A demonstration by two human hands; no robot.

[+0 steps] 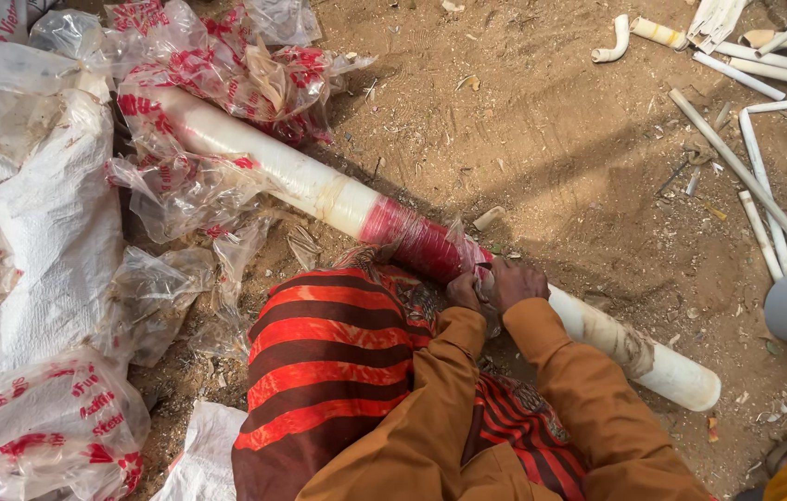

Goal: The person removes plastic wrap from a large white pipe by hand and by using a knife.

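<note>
So the big white plastic pipe (319,186) lies flat on the sandy ground (542,139), long axis running diagonally from upper left, where it's buried in torn clear wrapping with red print (198,83), down to its bare open end at lower right. Both hands sit right on it about mid-length, just past the band of red plastic film (416,243) that's wound tight around it. The left hand (463,289) and right hand (516,281) are pressed close together, fingers curled, seemingly pinching the loose edge of that film against the pipe, though what exactly is in the pinch is too small to tell. Right hand's on the bare-end side, left nearer the wrapped part. White sacks (50,223) are piled off left, thin white conduit pipes (755,176) scattered upper right.
</note>
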